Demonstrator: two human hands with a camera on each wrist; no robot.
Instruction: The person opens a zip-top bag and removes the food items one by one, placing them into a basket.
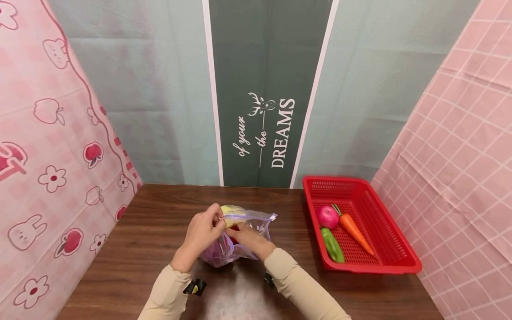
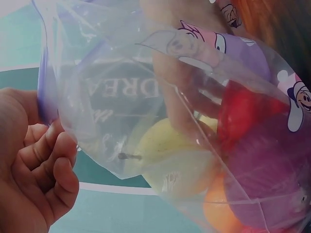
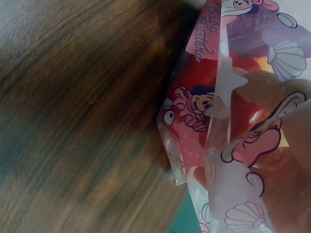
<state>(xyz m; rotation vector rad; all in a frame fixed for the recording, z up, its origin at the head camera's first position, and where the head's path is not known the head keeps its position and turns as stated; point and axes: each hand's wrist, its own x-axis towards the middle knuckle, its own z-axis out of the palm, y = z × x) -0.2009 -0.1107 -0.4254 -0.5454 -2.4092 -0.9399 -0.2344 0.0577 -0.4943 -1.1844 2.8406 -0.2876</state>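
A clear zip bag (image 1: 216,255) with a lilac zip edge and printed cartoon figures stands on the table, its mouth spread. My left hand (image 1: 202,230) pinches the zip edge between thumb and fingers, as the left wrist view also shows. Inside the bag is my right hand (image 1: 252,239), its fingers curled against a glossy red piece of produce (image 2: 245,114). A yellow pear (image 2: 170,150) with a brown stem lies beside these fingers. Under the red piece, a round purple item (image 2: 265,179) and something orange (image 2: 218,204) show through the plastic.
To the right, a red plastic basket (image 1: 394,226) holds a pink-red round vegetable (image 1: 328,217), a carrot (image 1: 356,233) and a green pepper (image 1: 333,246). The brown wooden table (image 1: 132,249) ends at a green curtain behind. Pink patterned cloths hang at both sides.
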